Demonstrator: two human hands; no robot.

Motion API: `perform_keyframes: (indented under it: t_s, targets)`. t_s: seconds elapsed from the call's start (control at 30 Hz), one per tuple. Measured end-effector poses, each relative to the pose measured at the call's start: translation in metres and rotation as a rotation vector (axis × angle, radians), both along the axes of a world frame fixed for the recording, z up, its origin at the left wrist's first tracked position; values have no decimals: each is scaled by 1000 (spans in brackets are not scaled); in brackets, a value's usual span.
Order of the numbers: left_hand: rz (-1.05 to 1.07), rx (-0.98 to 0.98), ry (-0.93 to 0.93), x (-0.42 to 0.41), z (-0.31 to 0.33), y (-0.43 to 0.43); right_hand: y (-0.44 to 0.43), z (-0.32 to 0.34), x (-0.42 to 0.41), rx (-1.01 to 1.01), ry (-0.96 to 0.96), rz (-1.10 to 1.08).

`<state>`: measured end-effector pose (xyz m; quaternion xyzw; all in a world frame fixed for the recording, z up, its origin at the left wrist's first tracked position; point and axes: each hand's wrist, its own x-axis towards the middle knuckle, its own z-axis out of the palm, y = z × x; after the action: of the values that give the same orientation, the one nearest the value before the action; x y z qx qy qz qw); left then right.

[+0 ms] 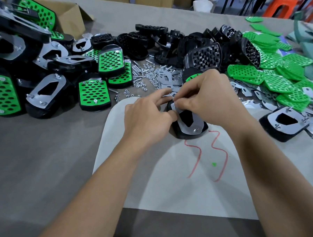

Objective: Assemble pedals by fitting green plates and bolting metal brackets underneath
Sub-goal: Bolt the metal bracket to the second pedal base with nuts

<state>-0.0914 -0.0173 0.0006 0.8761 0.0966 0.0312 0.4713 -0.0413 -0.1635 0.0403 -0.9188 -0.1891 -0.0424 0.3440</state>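
Head view: left hand (148,118) clasped round pedal (186,135), right hand (210,97) seemingly pinching metal bracket (197,120) far end.

Surroundings of the grey cloth-covered desk (45,160)
A white sheet with red handwritten marks (156,191) lies near centre; an open brown cardboard box (70,16) sits far left; an orange plastic stool (280,5) stands beyond the far right edge.
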Motion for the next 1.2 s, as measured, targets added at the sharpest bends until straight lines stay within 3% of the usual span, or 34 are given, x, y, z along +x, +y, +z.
perform_keyframes:
  t_s: [0.37,0.63,1.0,1.2]
  targets:
    - [5,3,2,0,0,0,2,4,9,2,126,5]
    - [0,29,-8,-2,4,-1,5,0,6,-97,35,4]
    - [78,26,-93,-2,0,-2,-22,-5,10,151,-18,-199]
    - [60,-57,-131,13,-1,-11,-30,-9,11,311,173,-180]
